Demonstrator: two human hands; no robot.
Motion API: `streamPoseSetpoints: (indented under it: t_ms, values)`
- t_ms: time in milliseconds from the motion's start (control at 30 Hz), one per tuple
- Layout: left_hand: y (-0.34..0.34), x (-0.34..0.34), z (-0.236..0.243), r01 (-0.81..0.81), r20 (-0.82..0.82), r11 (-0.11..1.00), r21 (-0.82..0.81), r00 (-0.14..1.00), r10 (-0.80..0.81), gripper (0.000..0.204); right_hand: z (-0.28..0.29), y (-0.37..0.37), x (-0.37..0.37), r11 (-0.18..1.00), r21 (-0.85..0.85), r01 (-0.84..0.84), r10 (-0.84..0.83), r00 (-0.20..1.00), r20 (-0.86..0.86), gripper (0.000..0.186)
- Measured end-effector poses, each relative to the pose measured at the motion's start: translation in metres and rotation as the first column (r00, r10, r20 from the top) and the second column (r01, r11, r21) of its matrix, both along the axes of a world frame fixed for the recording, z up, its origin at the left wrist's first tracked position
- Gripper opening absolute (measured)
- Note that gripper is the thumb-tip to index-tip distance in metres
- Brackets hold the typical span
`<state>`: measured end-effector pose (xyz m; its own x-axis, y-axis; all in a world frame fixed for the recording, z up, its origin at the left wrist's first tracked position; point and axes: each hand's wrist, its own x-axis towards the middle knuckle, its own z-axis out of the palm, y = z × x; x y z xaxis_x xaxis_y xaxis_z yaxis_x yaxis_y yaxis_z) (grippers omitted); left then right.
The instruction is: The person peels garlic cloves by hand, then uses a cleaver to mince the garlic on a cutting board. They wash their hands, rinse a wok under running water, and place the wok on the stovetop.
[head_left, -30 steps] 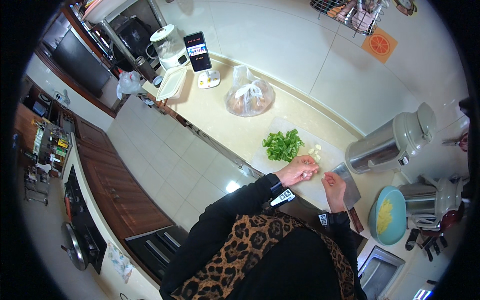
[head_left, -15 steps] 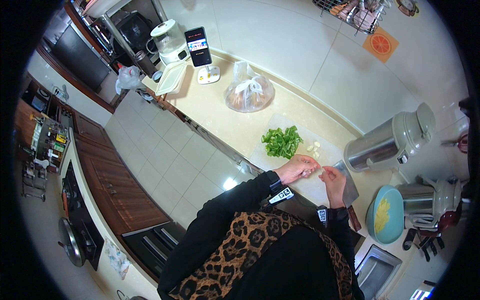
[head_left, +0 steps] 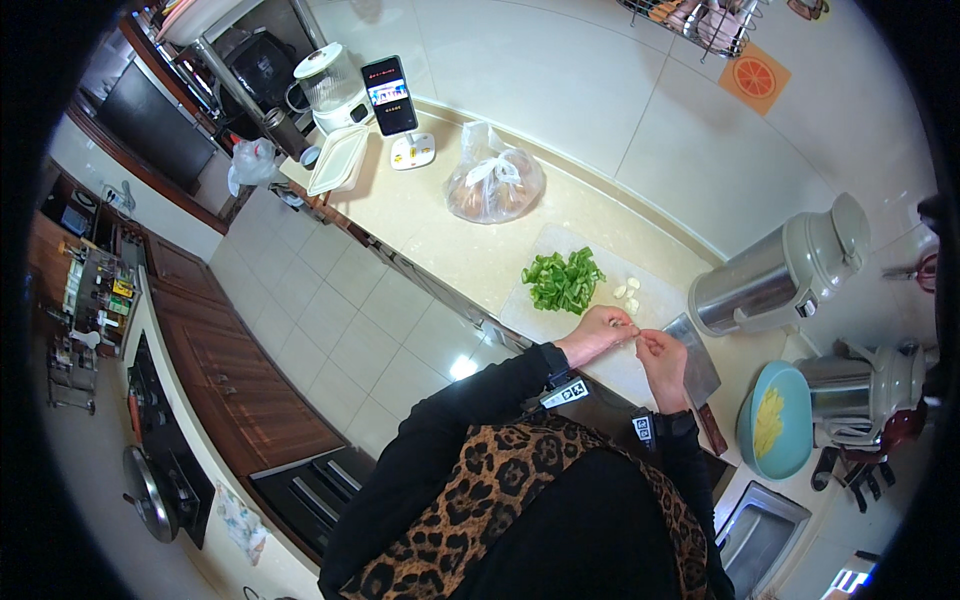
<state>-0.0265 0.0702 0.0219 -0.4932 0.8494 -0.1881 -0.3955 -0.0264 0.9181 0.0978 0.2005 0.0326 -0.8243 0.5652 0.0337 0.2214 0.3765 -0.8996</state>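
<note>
Kitchen with white wall tiles and a pale bench point(head_left: 410, 220), seen from above. On the bench, a white cutting board point(head_left: 618, 372) carries chopped green pieces point(head_left: 563, 280) and, just to their right, a few pale garlic cloves point(head_left: 627, 293). Below the cloves, the person's left hand point(head_left: 600, 337) and right hand point(head_left: 664, 365) meet, fingers curled and tips pinched together; anything between them is too small to tell. A broad knife point(head_left: 697, 366) lies close beside the right hand. Such fine work probably goes best with light fingertip pressure, low over the board, the right hand kept clear of the blade.
</note>
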Motion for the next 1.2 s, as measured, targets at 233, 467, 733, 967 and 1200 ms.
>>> streamPoseSetpoints:
  t_ms: [233,467,733,967,1200]
  values:
    - [0.005,0.001,0.002,-0.025,-0.203,0.995,-0.093,0.979,0.006,0.016,0.002,0.001,-0.008,0.999,-0.049,0.011,-0.015,0.996,-0.09,0.015]
    - [0.005,-0.002,0.004,-0.005,-0.149,0.997,-0.082,0.989,-0.007,0.019,0.012,0.0,-0.011,0.999,0.051,-0.016,0.02,0.996,-0.087,0.015]
    - [0.005,-0.005,0.007,-0.005,-0.092,0.996,-0.09,0.996,-0.003,0.019,0.029,0.001,-0.009,0.941,0.331,-0.075,0.08,0.997,0.0,0.017]
    - [0.012,-0.005,0.0,-0.048,-0.308,0.996,-0.08,0.951,0.021,0.017,0.018,0.006,-0.011,0.956,0.277,-0.094,0.085,0.995,0.046,0.013]
    - [0.016,-0.006,-0.004,-0.058,-0.313,0.994,-0.096,0.95,0.025,0.016,0.012,0.01,-0.012,0.949,0.303,-0.083,0.054,0.993,0.102,0.013]
